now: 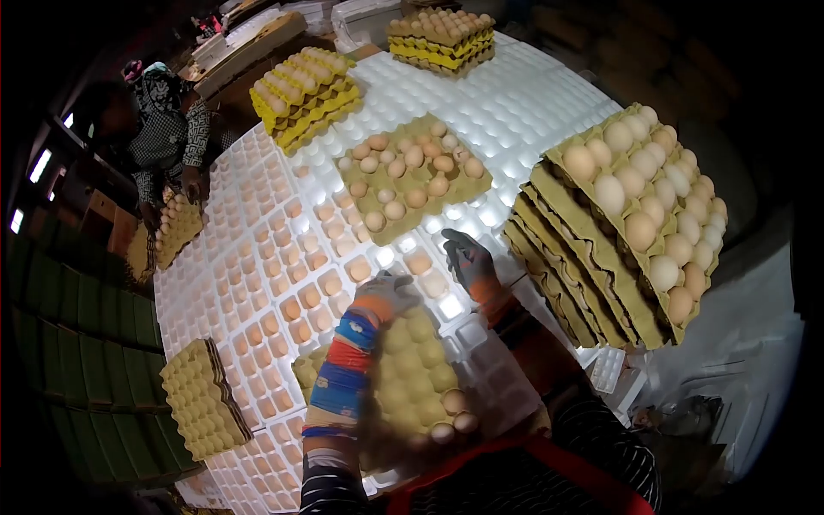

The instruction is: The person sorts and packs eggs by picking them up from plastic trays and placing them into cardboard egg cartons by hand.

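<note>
the gloved left hand (384, 294) is over the white tray (450, 306), near the eggs (418, 262) in its pockets; i cannot tell whether its fingers are closed on anything. the gloved right hand (472, 262) is just beside it, its fingers apart. nearest the body, a pulp tray (410, 356) shows 3 eggs at its near end. beyond the hands lies a partly filled carton (399, 227). a tilted stack (584, 249) of laden trays stands on the right
</note>
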Available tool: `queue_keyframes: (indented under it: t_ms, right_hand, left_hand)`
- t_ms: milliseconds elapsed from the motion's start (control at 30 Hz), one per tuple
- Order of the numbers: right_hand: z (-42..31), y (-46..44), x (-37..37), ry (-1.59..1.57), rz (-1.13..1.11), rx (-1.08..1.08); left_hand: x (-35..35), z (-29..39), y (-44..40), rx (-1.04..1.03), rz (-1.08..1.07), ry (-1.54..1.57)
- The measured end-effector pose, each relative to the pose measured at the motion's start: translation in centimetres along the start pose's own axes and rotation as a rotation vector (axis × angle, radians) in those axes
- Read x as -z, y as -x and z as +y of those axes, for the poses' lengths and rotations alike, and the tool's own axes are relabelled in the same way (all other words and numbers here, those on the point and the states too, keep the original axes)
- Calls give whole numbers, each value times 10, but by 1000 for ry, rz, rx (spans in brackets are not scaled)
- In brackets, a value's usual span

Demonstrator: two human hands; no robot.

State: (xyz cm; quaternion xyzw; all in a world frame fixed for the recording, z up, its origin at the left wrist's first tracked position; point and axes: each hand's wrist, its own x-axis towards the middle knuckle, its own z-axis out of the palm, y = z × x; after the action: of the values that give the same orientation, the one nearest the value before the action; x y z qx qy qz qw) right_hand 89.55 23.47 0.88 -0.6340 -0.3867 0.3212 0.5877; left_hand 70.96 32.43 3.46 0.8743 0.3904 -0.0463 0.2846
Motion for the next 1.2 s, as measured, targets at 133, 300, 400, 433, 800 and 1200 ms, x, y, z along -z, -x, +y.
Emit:
queue_keyframes:
  t_ms: [133,300,400,433,800,1200]
  right_hand:
    - [5,5,6,438,152,546]
    - [10,6,16,543,122,604]
    - [14,32,27,375,263,560]
    - [16,44,30,287,264,493]
    - [-38,176,79,93,-415,234]
    - [-69,179,17,1102,-1040,434]
  left_hand:
    - [-4,-17,-17,137,92,1290]
    - [-16,16,-29,-155,85,1527]
    - [-31,48,-66,-183,514,655]
    - [-31,61,-73,-113,452,482]
    - [0,11,67,-215,380,615]
    - [-93,87,257,-202,287,-124]
